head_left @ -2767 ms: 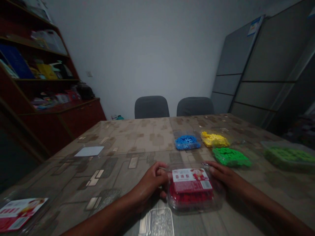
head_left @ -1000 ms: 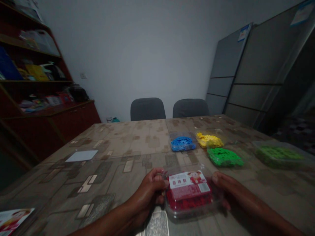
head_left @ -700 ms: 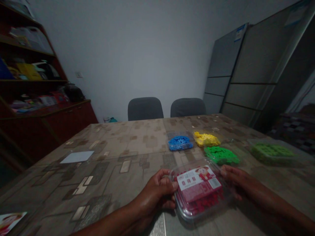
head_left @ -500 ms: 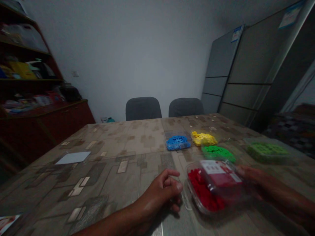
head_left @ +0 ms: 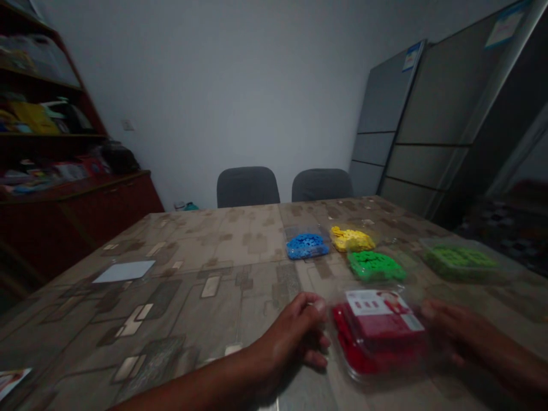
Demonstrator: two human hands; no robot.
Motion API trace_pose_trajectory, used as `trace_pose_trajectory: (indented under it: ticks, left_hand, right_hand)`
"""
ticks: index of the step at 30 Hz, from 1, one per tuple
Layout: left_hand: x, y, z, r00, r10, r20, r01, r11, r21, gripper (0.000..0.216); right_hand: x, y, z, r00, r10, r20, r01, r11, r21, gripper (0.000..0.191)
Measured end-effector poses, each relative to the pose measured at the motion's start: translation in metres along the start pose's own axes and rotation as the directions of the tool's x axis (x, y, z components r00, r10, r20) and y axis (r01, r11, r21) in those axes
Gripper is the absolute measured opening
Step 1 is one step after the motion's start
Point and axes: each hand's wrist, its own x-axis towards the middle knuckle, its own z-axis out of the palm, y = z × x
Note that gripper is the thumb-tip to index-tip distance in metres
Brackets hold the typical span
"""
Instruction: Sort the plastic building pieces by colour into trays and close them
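A clear plastic box (head_left: 379, 357) of red pieces with a red and white label lies on the patterned table (head_left: 205, 251) in front of me. My left hand (head_left: 295, 334) is curled, thumb and fingertips against the box's left rim. My right hand (head_left: 449, 334) is blurred and grips the box's right side with bent fingers.
Beyond the box lie open trays of blue pieces (head_left: 307, 245), yellow pieces (head_left: 351, 238) and green pieces (head_left: 375, 265), and a larger green-filled tray (head_left: 460, 260) at the right. A white sheet (head_left: 124, 271) lies at the left. Two grey chairs (head_left: 247, 186) stand at the far edge.
The box has slid to the right across the table with my right hand. My left hand let go of it, then followed and came back against its left rim.
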Motion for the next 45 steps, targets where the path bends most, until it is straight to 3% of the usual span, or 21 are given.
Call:
trace_pose_trajectory:
  ticks: [5,9,14,17,21,29,35,39,45]
  left_hand:
    - [-0.018,0.008,-0.02,0.976,0.11,-0.187,-0.11,0.994,0.014,0.045]
    - [-0.036,0.005,-0.054,0.956,0.113,-0.271,-0.107,0.994,0.036,0.05]
    - [-0.045,-0.002,-0.07,0.948,0.148,-0.282,-0.13,0.988,0.081,0.056]
    - [-0.045,0.0,-0.067,0.945,0.153,-0.288,-0.136,0.987,0.081,0.053]
    - [-0.043,0.003,-0.066,0.956,0.134,-0.261,-0.109,0.988,0.107,0.053]
    - [-0.043,0.004,-0.062,0.965,0.081,-0.25,-0.089,0.996,-0.02,0.043]
    - [-0.041,0.008,-0.059,0.956,0.1,-0.275,-0.096,0.995,0.03,0.039]
    - [-0.038,0.011,-0.061,0.953,0.09,-0.289,-0.073,0.995,0.069,0.039]
    - [-0.035,0.01,-0.064,0.947,0.064,-0.316,-0.065,0.998,0.007,0.036]
  right_hand:
    - [-0.013,-0.018,0.067,0.939,0.018,0.342,-0.089,0.977,0.192,0.063]
    - [-0.017,-0.014,0.092,0.903,-0.018,0.429,-0.093,0.968,0.235,0.057]
    - [0.001,-0.025,0.097,0.922,-0.009,0.386,-0.043,0.991,0.126,0.058]
    - [0.017,-0.036,0.096,0.96,-0.135,0.245,0.126,0.991,0.053,0.051]
    - [0.03,-0.046,0.101,0.949,-0.265,0.17,0.276,0.96,-0.039,0.044]
    - [0.029,-0.055,0.109,0.955,-0.194,0.226,0.18,0.98,0.081,0.058]
    - [0.037,-0.061,0.108,0.944,-0.221,0.245,0.214,0.975,0.052,0.046]
    - [0.039,-0.068,0.115,0.943,-0.237,0.234,0.237,0.971,0.028,0.052]
    - [0.038,-0.059,0.126,0.949,-0.074,0.307,0.004,0.975,0.224,0.056]
